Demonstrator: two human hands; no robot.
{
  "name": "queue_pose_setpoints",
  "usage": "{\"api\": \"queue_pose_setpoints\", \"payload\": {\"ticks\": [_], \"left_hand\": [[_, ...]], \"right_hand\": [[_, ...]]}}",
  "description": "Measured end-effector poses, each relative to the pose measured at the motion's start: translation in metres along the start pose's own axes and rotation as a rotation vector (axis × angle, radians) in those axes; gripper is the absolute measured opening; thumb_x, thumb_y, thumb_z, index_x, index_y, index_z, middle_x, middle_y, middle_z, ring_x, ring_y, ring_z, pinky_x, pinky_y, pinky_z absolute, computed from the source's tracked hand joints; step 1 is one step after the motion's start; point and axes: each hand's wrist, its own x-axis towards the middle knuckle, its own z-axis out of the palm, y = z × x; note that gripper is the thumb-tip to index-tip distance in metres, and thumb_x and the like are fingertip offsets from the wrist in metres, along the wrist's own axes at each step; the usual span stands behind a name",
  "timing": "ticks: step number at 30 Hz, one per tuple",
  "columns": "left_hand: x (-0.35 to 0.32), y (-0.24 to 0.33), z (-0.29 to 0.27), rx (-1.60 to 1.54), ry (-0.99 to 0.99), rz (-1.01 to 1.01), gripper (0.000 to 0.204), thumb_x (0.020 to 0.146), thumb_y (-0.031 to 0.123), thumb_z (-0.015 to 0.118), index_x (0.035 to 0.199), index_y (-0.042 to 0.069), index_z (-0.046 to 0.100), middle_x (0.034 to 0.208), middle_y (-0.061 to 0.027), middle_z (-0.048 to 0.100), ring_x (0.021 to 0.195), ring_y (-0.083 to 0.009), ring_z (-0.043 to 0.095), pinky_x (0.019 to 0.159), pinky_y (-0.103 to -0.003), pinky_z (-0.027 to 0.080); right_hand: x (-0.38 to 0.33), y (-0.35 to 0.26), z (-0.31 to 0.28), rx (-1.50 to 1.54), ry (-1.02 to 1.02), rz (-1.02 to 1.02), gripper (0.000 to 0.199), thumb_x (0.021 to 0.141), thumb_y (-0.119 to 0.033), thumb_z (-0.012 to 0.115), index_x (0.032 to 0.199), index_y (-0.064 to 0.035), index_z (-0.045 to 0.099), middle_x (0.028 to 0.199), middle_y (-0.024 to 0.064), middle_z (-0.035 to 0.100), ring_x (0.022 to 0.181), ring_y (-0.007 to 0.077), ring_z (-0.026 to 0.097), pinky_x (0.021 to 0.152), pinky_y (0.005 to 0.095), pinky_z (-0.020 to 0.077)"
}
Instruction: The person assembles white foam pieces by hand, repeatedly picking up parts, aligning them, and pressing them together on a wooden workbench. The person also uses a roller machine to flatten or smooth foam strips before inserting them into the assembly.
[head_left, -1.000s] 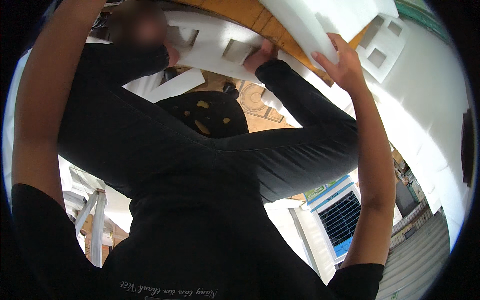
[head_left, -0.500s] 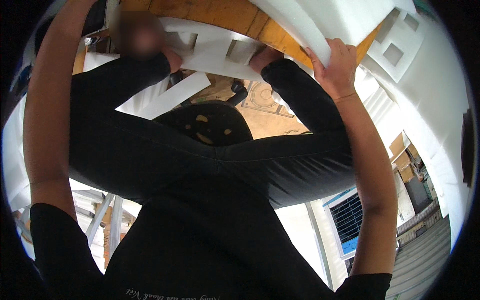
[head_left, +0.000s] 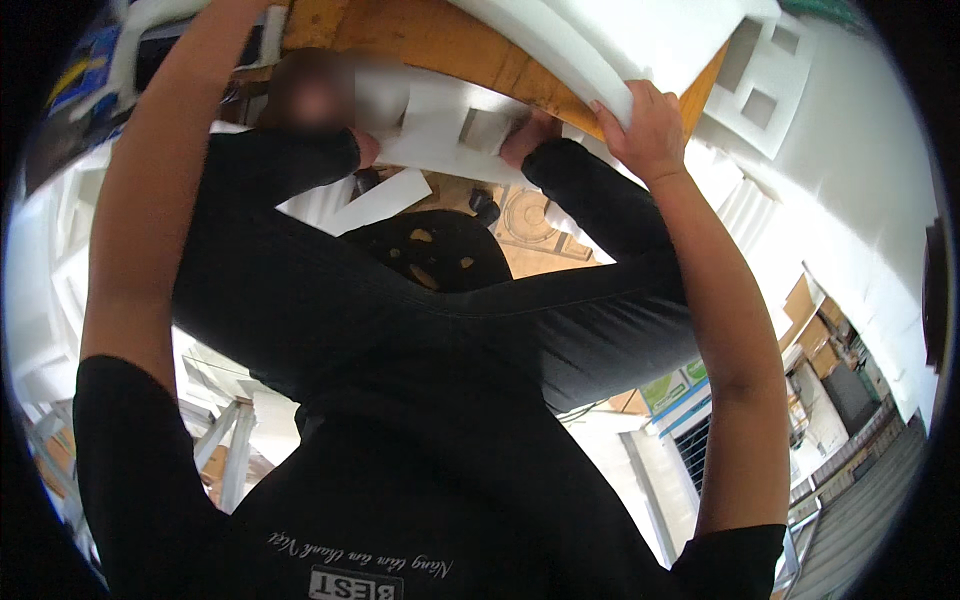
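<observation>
My right hand [head_left: 645, 130] is closed on the near edge of a thick white foam sheet [head_left: 575, 75], its thumb on one side and the fingers curled over the other. The sheet lies on a wooden table [head_left: 430, 38] and hangs a little past its curved-looking front edge. My left forearm [head_left: 150, 200] reaches up and out past the top of the picture, so the left hand is hidden. What it touches cannot be seen.
White foam pieces with square cut-outs [head_left: 770, 90] stand at the right, and similar ones show under the table. Below my bent legs is a dark round stool seat [head_left: 435, 250]. A strip of white foam [head_left: 385, 200] and a flattened brown carton [head_left: 535, 220] lie near it.
The whole view has shifted somewhat. My left forearm has swung inward to the right at the top. My right hand keeps its hold on the foam sheet's edge.
</observation>
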Motion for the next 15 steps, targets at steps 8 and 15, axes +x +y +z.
{"api": "queue_pose_setpoints", "payload": {"ticks": [8,15], "left_hand": [[0.012,-0.006,0.004,-0.009,-0.024,-0.101,0.084,0.076,0.038,0.093,0.138,-0.008,0.061,0.133,-0.025,0.066,0.119,-0.031,0.066,0.097,-0.04,0.057],[0.011,-0.003,0.001,0.05,-0.077,-0.104,0.084,0.074,0.038,0.094,0.136,-0.009,0.062,0.13,-0.0253,0.068,0.117,-0.0319,0.068,0.094,-0.041,0.057]], "right_hand": [[0.086,-0.08,-0.037,0.145,-0.003,-0.018,0.061,0.094,-0.051,0.07,0.129,-0.0023,0.059,0.113,0.016,0.071,0.098,0.0341,0.072,0.085,0.0492,0.0563],[0.098,-0.099,-0.009,-0.113,-0.076,0.077,0.037,0.096,-0.039,0.07,0.106,-0.0059,0.058,0.099,0.0121,0.069,0.092,0.0303,0.074,0.078,0.0438,0.0606]]}}
